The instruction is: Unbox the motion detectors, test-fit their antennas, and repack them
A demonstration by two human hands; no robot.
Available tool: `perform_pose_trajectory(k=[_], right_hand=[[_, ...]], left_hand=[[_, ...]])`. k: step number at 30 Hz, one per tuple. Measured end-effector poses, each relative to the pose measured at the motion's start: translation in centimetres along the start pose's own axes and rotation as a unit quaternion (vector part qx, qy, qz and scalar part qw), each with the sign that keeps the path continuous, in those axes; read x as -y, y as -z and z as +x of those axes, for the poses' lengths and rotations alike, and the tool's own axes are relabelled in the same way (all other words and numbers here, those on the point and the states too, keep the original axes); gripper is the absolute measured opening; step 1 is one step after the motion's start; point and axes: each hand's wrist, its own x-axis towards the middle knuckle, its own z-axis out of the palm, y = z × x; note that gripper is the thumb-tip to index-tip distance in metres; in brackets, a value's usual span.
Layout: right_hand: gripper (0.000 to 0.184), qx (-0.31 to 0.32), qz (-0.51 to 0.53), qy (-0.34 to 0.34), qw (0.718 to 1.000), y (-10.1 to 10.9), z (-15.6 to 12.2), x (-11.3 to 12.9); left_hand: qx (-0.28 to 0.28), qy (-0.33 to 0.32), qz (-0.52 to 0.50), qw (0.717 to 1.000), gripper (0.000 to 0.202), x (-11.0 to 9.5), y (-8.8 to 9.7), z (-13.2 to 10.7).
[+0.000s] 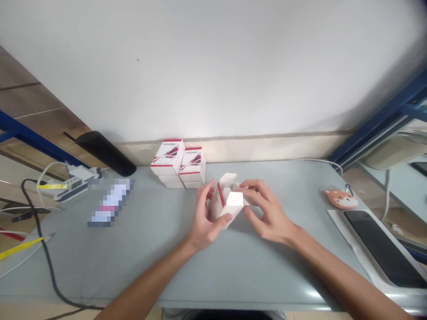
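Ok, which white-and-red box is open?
The box between the left hand and right hand: its top flap stands open, unlike the closed boxes stacked by the wall.

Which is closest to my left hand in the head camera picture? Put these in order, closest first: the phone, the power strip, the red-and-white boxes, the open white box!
1. Open white box, held in the left hand.
2. Red-and-white boxes, stacked just ahead.
3. Power strip, far to the left.
4. Black phone, far to the right.

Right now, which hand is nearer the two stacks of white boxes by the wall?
Left. The left hand holds the open white carton, just in front of the two stacks of white boxes; the right hand is farther right, on the carton's other side.
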Motion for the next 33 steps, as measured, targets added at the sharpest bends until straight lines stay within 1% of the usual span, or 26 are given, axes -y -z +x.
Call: perform_pose_trajectory(k=[1,3,4,6,9,11,12,13,14,16,17,18,20,22,23,25,27,29,30,31,33], right_hand=[[0.047,0.005,0.015,0.001,1.0,0.2,0.0,0.0],[0.054,0.002,0.058,-0.002,0.998,0.4,-0.2,0.0],[0.058,-0.005,0.078,-0.004,0.997,0.4,-0.3,0.0],[0.062,-0.03,0.103,-0.014,0.994,0.3,-0.6,-0.1],[0.064,-0.095,0.135,-0.046,0.985,-0.2,-0.5,-0.3],[0.067,-0.14,0.192,-0.059,0.97,-0.5,-0.3,-0.4],[0.066,-0.145,0.228,-0.062,0.961,-0.5,-0.1,-0.4],[0.059,-0.131,0.26,-0.064,0.955,-0.5,0.0,-0.3],[0.051,-0.103,0.285,-0.066,0.951,-0.5,0.0,-0.1],[0.041,-0.045,0.305,-0.069,0.949,-0.6,0.0,0.5],[0.039,-0.034,0.302,-0.073,0.95,-0.6,-0.1,0.9],[0.038,-0.038,0.295,-0.08,0.952,-0.8,-0.2,1.3],[0.037,-0.073,0.279,-0.101,0.952,-1.1,-0.3,2.0],[0.036,-0.099,0.259,-0.116,0.954,-1.5,-0.3,2.4],[0.039,-0.1,0.242,-0.113,0.959,-1.5,-0.4,2.5],[0.045,-0.086,0.186,-0.079,0.976,-1.5,-0.4,2.4],[0.046,-0.048,0.114,-0.016,0.992,-1.2,-0.5,2.0],[0.048,-0.008,0.052,0.043,0.998,-1.0,-0.6,1.5],[0.05,0.004,0.026,0.06,0.998,-0.9,-0.7,1.3],[0.05,0.013,0.002,0.066,0.998,-0.9,-0.7,1.1],[0.042,0.017,-0.039,0.059,0.997,-0.9,-0.8,0.8]], left_hand=[[0.016,0.002,0.009,1.0,0.086,-0.1,0.0,-0.2],[0.045,0.004,0.024,0.999,0.093,-0.2,-0.1,-0.6],[0.057,0.001,0.027,0.998,0.094,-0.4,-0.2,-0.8],[0.073,-0.015,0.036,0.997,0.088,-0.6,-0.4,-1.0],[0.058,-0.076,0.086,0.992,0.077,-0.6,-0.6,-0.9],[0.044,-0.125,0.142,0.981,0.072,-0.5,-0.6,-0.7],[0.045,-0.142,0.167,0.975,0.071,-0.4,-0.6,-0.5],[0.047,-0.156,0.188,0.969,0.069,-0.3,-0.5,-0.4],[0.049,-0.166,0.205,0.963,0.069,-0.2,-0.5,-0.4],[0.049,-0.18,0.225,0.956,0.07,-0.1,-0.5,-0.3],[0.049,-0.184,0.23,0.954,0.07,-0.1,-0.5,-0.3],[0.051,-0.189,0.232,0.953,0.069,-0.1,-0.5,-0.3],[0.053,-0.197,0.226,0.953,0.069,-0.1,-0.7,-0.3],[0.042,-0.205,0.202,0.957,0.076,0.2,-0.8,-0.4],[0.033,-0.207,0.187,0.96,0.082,0.4,-0.9,-0.4],[0.022,-0.199,0.16,0.966,0.091,0.9,-1.0,-0.5],[0.027,-0.187,0.147,0.971,0.093,1.2,-1.0,-0.6],[0.032,-0.186,0.142,0.972,0.092,1.3,-1.0,-0.7],[0.032,-0.192,0.141,0.971,0.092,1.3,-1.0,-0.7],[0.031,-0.201,0.141,0.969,0.091,1.2,-1.0,-0.7],[0.031,-0.216,0.143,0.965,0.089,1.0,-1.0,-0.6]])
